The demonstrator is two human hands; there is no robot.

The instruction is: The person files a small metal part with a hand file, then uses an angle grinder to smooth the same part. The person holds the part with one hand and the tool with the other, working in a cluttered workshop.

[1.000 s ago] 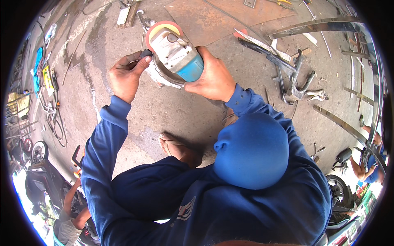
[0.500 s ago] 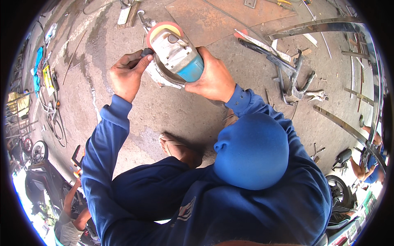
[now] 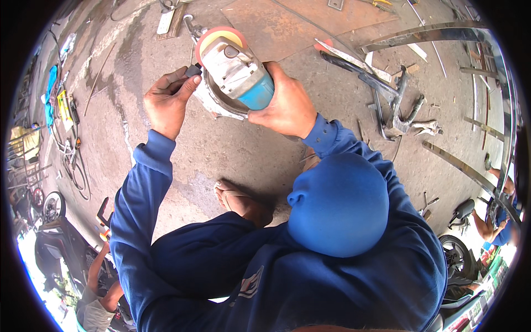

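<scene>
My right hand (image 3: 286,105) is wrapped round the teal body of an angle grinder (image 3: 243,77), whose metal head faces up. A disc (image 3: 224,34) with a red rim and yellow face shows at the head's far side. To the left, my left hand (image 3: 167,105) is closed, pinching a small dark block (image 3: 193,70) between thumb and fingers. That block is beside the left edge of the disc; whether they touch I cannot tell. A pale curved metal piece (image 3: 208,103) shows under the grinder's left side, mostly hidden.
Metal frame parts (image 3: 395,105) lie on the concrete to the right, near curved metal bars (image 3: 459,160). A rusty sheet (image 3: 310,27) lies ahead. Cables (image 3: 72,155) and a blue cloth (image 3: 52,94) are at left. Motorcycles (image 3: 61,243) and other people (image 3: 102,299) are at the edges.
My left hand has shifted slightly left with the dark block, and more of the block shows. The grinder and my right hand have barely moved.
</scene>
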